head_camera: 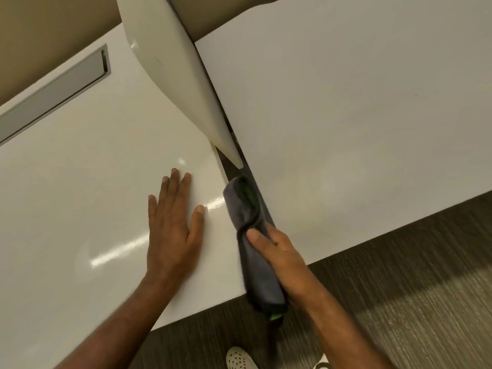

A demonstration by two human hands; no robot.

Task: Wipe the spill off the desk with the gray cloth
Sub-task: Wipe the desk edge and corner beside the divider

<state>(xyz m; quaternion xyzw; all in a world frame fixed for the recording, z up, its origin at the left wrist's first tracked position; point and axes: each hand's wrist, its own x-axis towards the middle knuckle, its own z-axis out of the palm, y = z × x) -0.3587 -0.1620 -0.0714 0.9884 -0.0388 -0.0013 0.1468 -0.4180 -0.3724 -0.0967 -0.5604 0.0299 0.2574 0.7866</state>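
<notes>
Basically mid-task, cloth in hand but not on the surface. Right hand (pixel 277 251) grips the gray cloth (pixel 253 243) bunched into a loose roll, thumb across the top, fingers wrapped under; cloth runs along the right edge of the white desk (pixel 80 195), over the gap between it and the neighbouring desk (pixel 359 115). Its upper end sits near the low tip of the white divider panel (pixel 173 75), its lower end hangs past the desk's front edge above the floor (pixel 399 302). A bit of green shows inside the roll. Left hand (pixel 173 227) lies flat on the desk, palm down, fingers spread, just beside the cloth, not touching it. No clear spill visible; only glossy light streaks near the left thumb, so can't tell where the wet patch is, or whether any is left. Judged step: repositioning or regripping the cloth between wipes. Next move likely calls for flattening the cloth onto the desk surface and sweeping under pressure, left hand bracing. A cable slot (pixel 53 97) sits far back-left, well apart. A shoe (pixel 239 358) shows below.
</notes>
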